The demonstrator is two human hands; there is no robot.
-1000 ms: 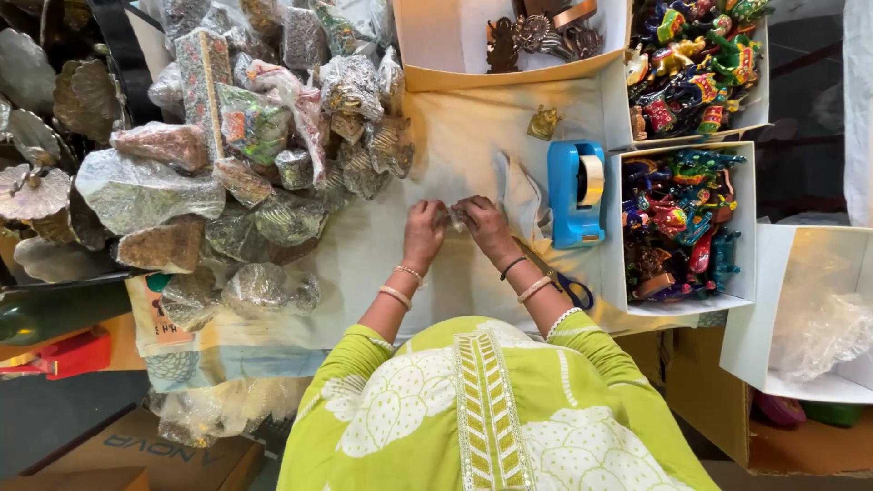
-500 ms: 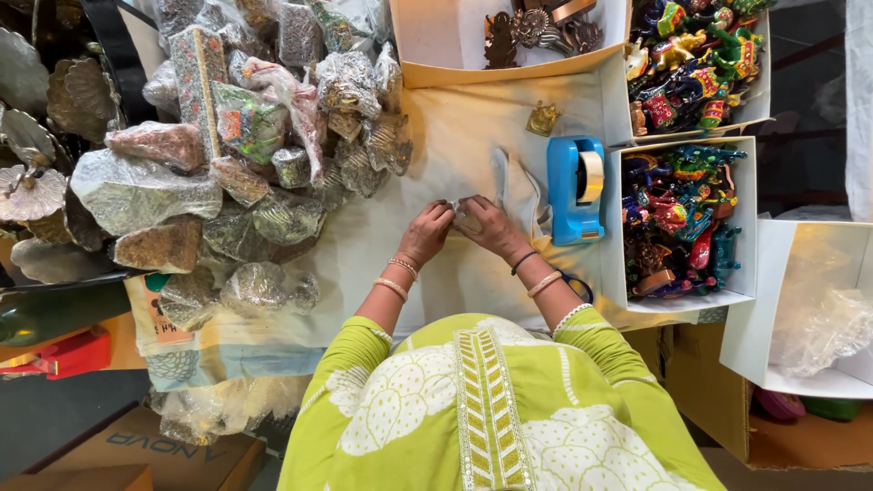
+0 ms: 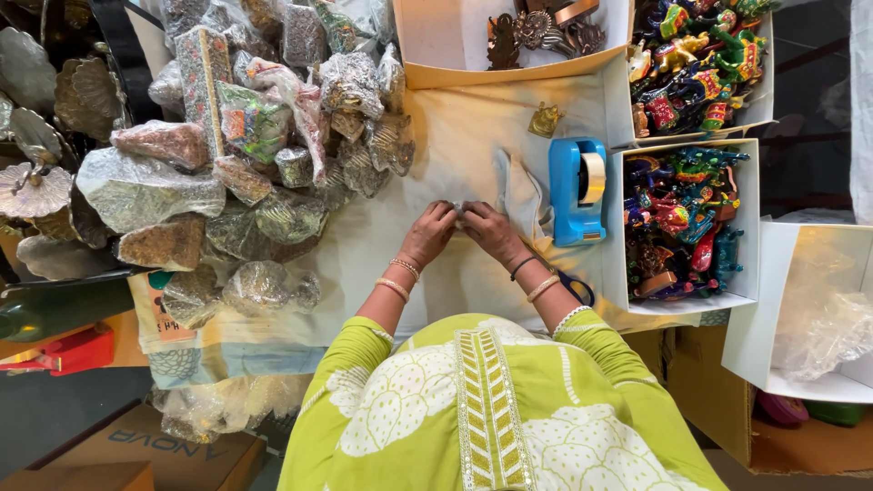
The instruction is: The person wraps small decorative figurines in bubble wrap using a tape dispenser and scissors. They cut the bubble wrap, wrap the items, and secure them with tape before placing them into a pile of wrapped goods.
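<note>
My left hand (image 3: 427,233) and my right hand (image 3: 492,233) meet over the cream cloth (image 3: 455,136) that covers the table. Between their fingertips they pinch a small clear-wrapped object (image 3: 460,211), mostly hidden by the fingers. Both wrists carry bangles, and green patterned sleeves reach down to the frame's lower edge. A folded piece of clear plastic (image 3: 520,193) lies just right of my right hand. A blue tape dispenser (image 3: 576,189) stands beyond it.
A heap of plastic-wrapped ornate items (image 3: 255,155) fills the left. White boxes of colourful painted figurines (image 3: 682,223) line the right. A tan box of dark metal pieces (image 3: 509,36) sits at the top, a small brass piece (image 3: 545,119) below it. Black-handled scissors (image 3: 575,287) lie by my right forearm.
Both hands have stayed together on the small wrapped object, with the fingers shifting slightly around it. Nothing else has moved.
</note>
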